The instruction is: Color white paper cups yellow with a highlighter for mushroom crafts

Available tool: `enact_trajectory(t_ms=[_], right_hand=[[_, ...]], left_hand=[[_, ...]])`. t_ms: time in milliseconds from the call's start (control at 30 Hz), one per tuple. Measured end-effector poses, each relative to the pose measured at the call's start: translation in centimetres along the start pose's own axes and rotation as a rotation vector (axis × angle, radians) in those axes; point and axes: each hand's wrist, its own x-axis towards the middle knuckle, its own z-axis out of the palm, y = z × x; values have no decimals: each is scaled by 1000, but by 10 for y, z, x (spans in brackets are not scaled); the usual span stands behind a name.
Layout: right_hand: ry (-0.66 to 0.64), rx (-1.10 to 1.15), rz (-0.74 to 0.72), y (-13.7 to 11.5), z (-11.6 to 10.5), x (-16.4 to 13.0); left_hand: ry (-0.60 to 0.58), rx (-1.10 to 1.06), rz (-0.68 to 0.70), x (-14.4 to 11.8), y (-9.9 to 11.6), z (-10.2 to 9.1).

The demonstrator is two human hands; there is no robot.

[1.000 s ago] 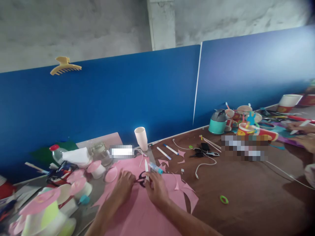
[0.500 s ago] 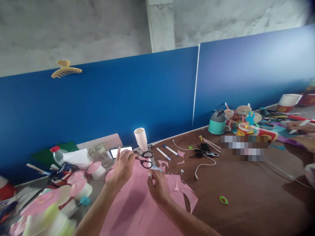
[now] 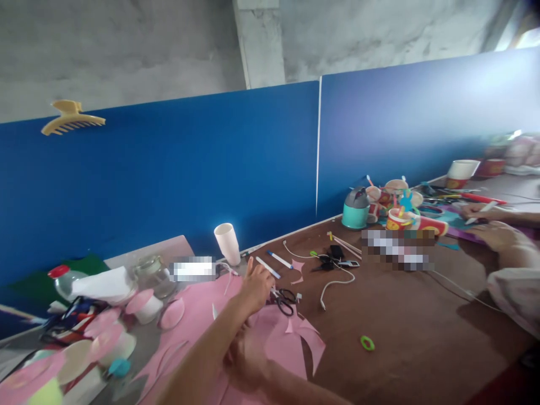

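Presently the left hand point(image 3: 255, 287) is stretched forward across the pink paper sheet point(image 3: 257, 337), its fingers point(image 3: 252, 264) loosely spread and holding nothing. The black-handled scissors point(image 3: 286, 300) lie flat on the table point(image 3: 400, 326) just beside these fingertips, on the side away from the wrist; whether the fingers touch the handles cannot be told.

The right hand point(image 3: 247, 360) sits lower and nearer the person, resting on the pink sheet and partly crossed by the left forearm. Its fingers are blurred and hidden, so their state cannot be told.

Outward from the left hand: cut pink scraps point(image 3: 312, 346) lie just past the scissors. Two blue-capped markers point(image 3: 274, 263) lie beyond the fingertips, toward the blue partition point(image 3: 189, 180). A white paper cup point(image 3: 226, 243) stands upright near the partition, behind the hand. A white cable point(image 3: 333, 281) curls on the table further out, with a small green ring point(image 3: 367, 342) lying well apart from both hands.

On the wrist side of the left hand stand pink-topped paper cups point(image 3: 143, 304), a glass jar point(image 3: 152, 270) and a bottle with a red cap point(image 3: 63, 278). A yellow hair claw point(image 3: 70, 115) is clipped on the partition's top edge.

Far beyond the scissors, a teal pot point(image 3: 355, 208) and decorated cups point(image 3: 405, 216) crowd the table, where another person's hands point(image 3: 493, 230) are at work.
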Motion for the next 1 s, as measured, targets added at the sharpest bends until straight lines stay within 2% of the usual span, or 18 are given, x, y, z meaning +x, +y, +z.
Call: enact_trajectory(t_ms=[67, 133, 300, 433, 533, 733, 1000], right_hand=[[-38, -19, -24, 1, 1, 0], [-72, -42, -21, 0, 1, -1], [-54, -79, -24, -5, -4, -2], [-26, -86, -17, -4, -4, -1], [14, -63, -28, 0, 0, -2], [54, -71, -42, 11, 14, -3], [35, -73, -12, 21, 37, -4]], left_hand=[[23, -15, -12, -1, -5, 0], [77, -10, -62, -3, -16, -8], [350, 98, -342, -7, -67, -42], [362, 137, -433, -2, -109, -53], [337, 158, -441, 5, -128, -52], [302, 160, -423, 17, -142, -56], [359, 56, -532, 22, -148, -67]])
